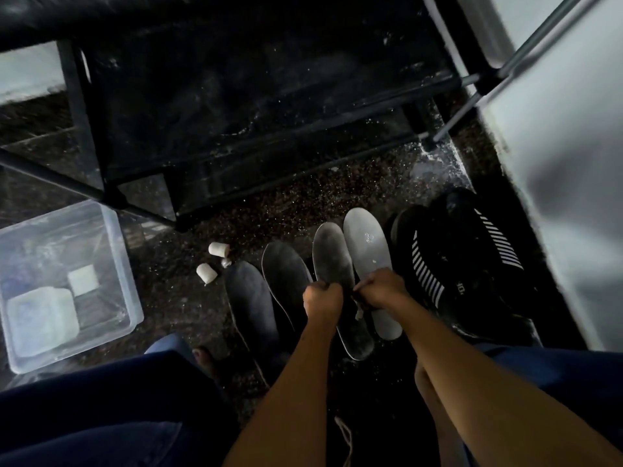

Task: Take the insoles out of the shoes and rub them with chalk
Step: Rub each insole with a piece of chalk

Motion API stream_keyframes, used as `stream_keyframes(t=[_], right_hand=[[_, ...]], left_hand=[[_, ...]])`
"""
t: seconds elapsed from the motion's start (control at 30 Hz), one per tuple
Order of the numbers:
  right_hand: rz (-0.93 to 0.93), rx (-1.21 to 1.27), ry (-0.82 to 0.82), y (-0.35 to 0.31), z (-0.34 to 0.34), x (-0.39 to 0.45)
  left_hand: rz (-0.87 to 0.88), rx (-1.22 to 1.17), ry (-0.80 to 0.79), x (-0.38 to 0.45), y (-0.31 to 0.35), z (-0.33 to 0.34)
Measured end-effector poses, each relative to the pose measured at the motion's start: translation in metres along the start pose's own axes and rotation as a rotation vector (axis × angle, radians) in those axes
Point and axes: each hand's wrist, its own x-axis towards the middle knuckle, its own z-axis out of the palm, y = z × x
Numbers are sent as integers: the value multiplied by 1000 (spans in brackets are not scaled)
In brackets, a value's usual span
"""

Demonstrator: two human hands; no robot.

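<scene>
- Grey with chalk dust, the insole you hold (332, 261) is the landmark here: it points away from you, toe end up, its heel end showing below your wrists.
- Your left hand (322, 294) grips the left edge of that insole, with the fingers curled round it.
- Your right hand (379, 288) sits at the insole's right edge, fingers curled; something dark shows under it, and you cannot tell whether it pinches the dusty insole, a piece of chalk or both.
- Just right of the held insole lies a pale, heavily chalked insole (367, 244), side by side with it and partly under your right hand.
- Just left of the held insole lies a dark insole (285, 267), and left of that, another dark insole (247, 294), both flat on the speckled floor (303, 197).
- Further left of the held insole, two short white chalk stubs (218, 249) lie on the floor, close to the toe of the leftmost insole, with a small crumb between them.
- Right of the pale insole stand black shoes with white stripes (435, 264), against a white wall (556, 163).
- Far left of the held insole sits a clear plastic tub (131, 298) holding pale blocks.
- Beyond the held insole stands a black rack (236, 112), dusted white.
- Your knees in dark blue trousers (84, 419) frame the near edge, and bare toes (204, 357) show below the dark insoles.
</scene>
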Motion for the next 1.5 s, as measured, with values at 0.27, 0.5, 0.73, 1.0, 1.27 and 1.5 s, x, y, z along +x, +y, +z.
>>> stream_keyframes(t=[0.27,0.5,0.73,1.0,1.27,1.5], right_hand=[[170,358,296,33,-24,-2],[159,434,239,41,-8,9],[148,340,208,44,-6,11],[187,467,95,51,-6,19],[380,819,-165,46,-25,2],[381,915,-160,43,-61,-27]], left_hand=[[129,44,177,-11,2,6],[243,187,-102,-14,6,32],[164,227,-211,-10,-1,42],[4,50,-239,-11,5,36],[-78,-188,-218,-13,5,25],[-40,-172,-173,-33,25,-3]])
